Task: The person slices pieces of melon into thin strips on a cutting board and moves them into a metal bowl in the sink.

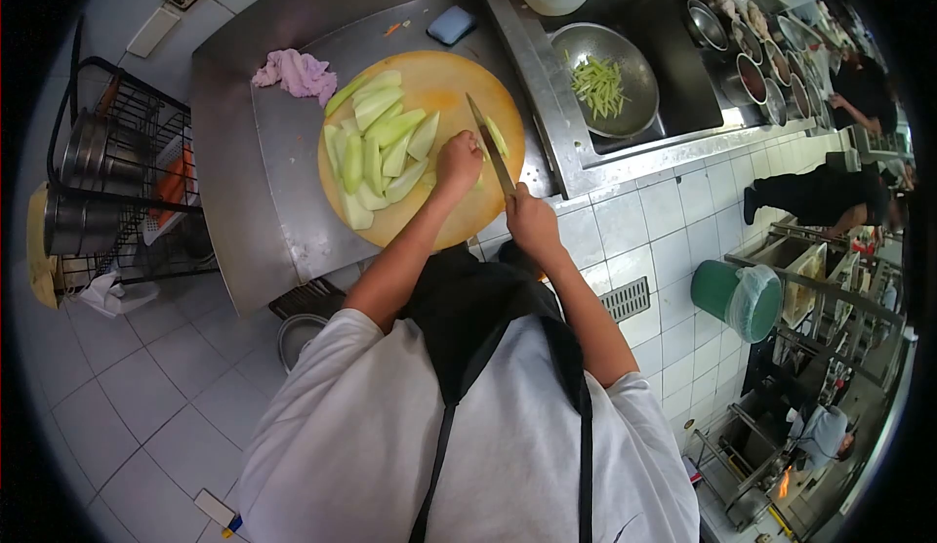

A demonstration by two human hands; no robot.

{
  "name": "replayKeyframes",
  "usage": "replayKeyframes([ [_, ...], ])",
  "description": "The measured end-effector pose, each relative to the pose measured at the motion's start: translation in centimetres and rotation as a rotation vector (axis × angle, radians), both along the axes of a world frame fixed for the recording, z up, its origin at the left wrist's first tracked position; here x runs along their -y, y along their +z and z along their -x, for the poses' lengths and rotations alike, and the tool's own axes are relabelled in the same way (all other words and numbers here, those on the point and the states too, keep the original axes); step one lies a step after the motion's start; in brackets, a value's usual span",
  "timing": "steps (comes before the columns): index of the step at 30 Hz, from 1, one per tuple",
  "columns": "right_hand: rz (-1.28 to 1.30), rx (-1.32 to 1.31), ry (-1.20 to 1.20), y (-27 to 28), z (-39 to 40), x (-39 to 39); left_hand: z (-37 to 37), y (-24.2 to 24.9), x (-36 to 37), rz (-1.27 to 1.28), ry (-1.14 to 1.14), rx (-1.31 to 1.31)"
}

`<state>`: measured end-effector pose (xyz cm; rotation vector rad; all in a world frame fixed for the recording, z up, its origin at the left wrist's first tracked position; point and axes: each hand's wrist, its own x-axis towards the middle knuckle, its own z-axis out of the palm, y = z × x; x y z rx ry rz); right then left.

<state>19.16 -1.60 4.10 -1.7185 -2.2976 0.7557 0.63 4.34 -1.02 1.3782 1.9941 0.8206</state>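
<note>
Holding the knife in my right hand, I press my closed left hand on a pale green piece over the round cutting board; more green slices lie left of the blade, on the board.

No legible text, labels, brands or numbers anywhere in view; everything is too small or blurred to read.

Bare steel counter lies left of the cutting board; pink cloth blocks its far corner.
</note>
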Motion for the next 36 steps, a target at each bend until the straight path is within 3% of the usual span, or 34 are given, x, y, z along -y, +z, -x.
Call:
replayKeyframes([
  [4,-0.028,-0.122,-0.113,-1.2,-2.1,-0.6,-1.6,-0.3,-0.4,0.009,0.043,-0.089],
  [8,0.131,-0.151,-0.137,-3.2,-3.9,-0.8,-2.6,0.1,-0.8,0.017,0.027,-0.232],
  [9,-0.048,-0.24,-0.071,-7.6,-4.7,-0.5,-2.7,-1.1,-1.2,0.002,-0.009,-0.247],
  [10,0.214,-0.276,-0.071,-9.6,-5.4,-0.9,-2.9,-1.5,-1.8,-0.021,-0.046,-0.283],
  [11,0.272,-0.397,-0.139,-10.0,-5.3,-0.7,-3.3,-0.2,-1.8,0.015,-0.04,-0.308],
  [13,0.486,-0.523,-0.255,-3.3,-3.7,-0.6,-3.6,1.2,-2.2,0.016,-0.058,-0.332],
  [15,0.54,-0.495,-0.246,-2.9,-2.8,-0.5,-3.7,1.7,-2.9,0.134,-0.05,-0.298],
  [17,0.569,-0.549,-0.218,-3.3,-2.2,-0.2,-3.1,-0.2,-2.7,0.017,-0.054,-0.36],
  [21,0.644,-0.676,-0.194,-5.2,-1.2,0.6,-3.5,2.2,-2.3,0.061,-0.029,-0.288],
  [24,0.56,-0.566,-0.129,-4.8,-1.0,0.4,-3.4,2.8,-1.7,0.089,-0.016,-0.203],
  [27,0.401,-0.343,-0.063,-3.7,-0.5,0.3,-2.6,-0.9,-1.7,-0.158,0.069,-0.208],
  [28,0.309,-0.385,-0.023,-7.4,-0.4,0.5,-1.4,-1.7,-1.8,-0.257,-0.016,-0.141],
  [29,0.225,-0.37,0.071,-11.5,-0.4,0.4,-1.4,-1.7,-2.1,-0.23,0.067,-0.145],
  [31,0.28,-0.362,0.081,-7.9,-0.4,-0.4,-0.8,-1.8,-2.3,-0.351,0.11,-0.153],
  [33,0.149,-0.293,-0.044,-1.2,0.1,-1.1,-1.0,1.5,-2.7,-0.317,0.145,-0.063],
  [35,0.108,-0.341,-0.046,1.3,-0.2,-1.8,-1.6,3.3,-3.7,-0.456,0.154,-0.141],
  [36,0.079,-0.321,-0.059,2.4,-0.6,-2.2,-2.3,4.6,-4.6,-0.39,0.151,-0.074],
])
